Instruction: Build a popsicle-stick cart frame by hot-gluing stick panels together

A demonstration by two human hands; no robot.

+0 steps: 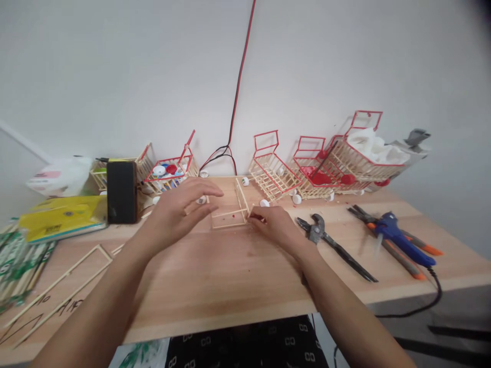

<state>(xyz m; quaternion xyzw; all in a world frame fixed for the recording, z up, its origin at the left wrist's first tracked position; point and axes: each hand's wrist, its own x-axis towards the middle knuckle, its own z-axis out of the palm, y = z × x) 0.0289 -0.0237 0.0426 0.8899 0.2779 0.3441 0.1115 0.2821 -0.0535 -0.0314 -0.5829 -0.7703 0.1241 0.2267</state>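
A small frame of thin wooden sticks (229,226) lies on the table before me, with another stick piece (240,194) running from its right side toward the wall. My right hand (275,227) is closed in a pinch at the frame's right corner; its fingertips are partly hidden. Left of the frame hovers my left hand (178,210), its thumb and fingers apart and nothing between them. White bottle caps (264,203) lie just beyond my right hand.
Stick-built carts with red rims (272,176) line the wall. Pliers (330,240) and a blue glue gun (402,243) lie at right. A phone (121,191), a yellow packet (65,220), bundled sticks (23,260) and a long stick frame (65,271) are at left.
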